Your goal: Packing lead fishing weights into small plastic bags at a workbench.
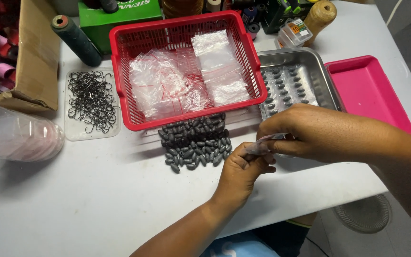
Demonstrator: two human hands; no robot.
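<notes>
My left hand (241,169) and my right hand (310,131) meet over the white table's front edge, both pinching a small clear plastic bag (262,144). Just left of them lies a heap of dark oval lead sinkers (195,142). Behind my right hand sits a metal tray (310,66) holding several small filled bags in rows. A red basket (129,62) further back holds several clear zip bags.
A clear lid with a pile of black fish hooks (91,100) lies left of the basket. A pink tray (367,90) sits at the far right. A cardboard box (36,52), thread spools (74,40) and a green box (120,16) line the back.
</notes>
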